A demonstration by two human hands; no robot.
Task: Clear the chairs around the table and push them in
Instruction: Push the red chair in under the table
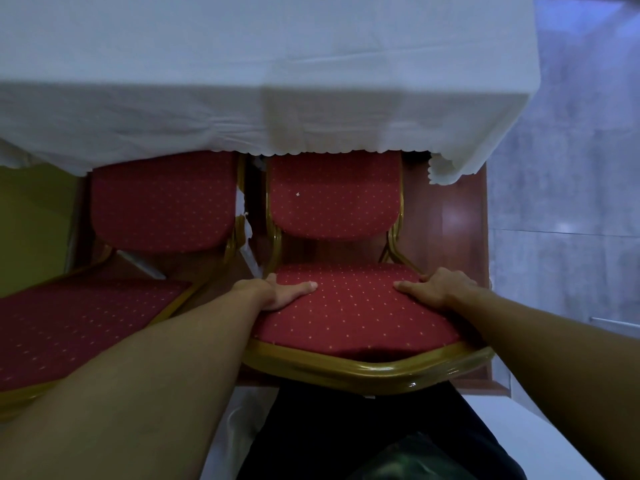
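Observation:
A red chair with gold dots and a gold metal frame stands right in front of me. Its seat (332,195) reaches partly under the white tablecloth of the table (311,81). I look down on its padded backrest (349,313). My left hand (277,294) grips the backrest's left edge and my right hand (436,289) grips its right edge, both thumbs lying on the red padding. Nothing lies on the visible part of the seat except a tiny white speck (298,194).
A second matching chair (162,202) stands just to the left, its seat also partly under the cloth and its backrest (86,323) angled towards me. A reddish wooden floor strip (446,220) and grey tiles (561,168) lie to the right. A white surface (519,427) is at lower right.

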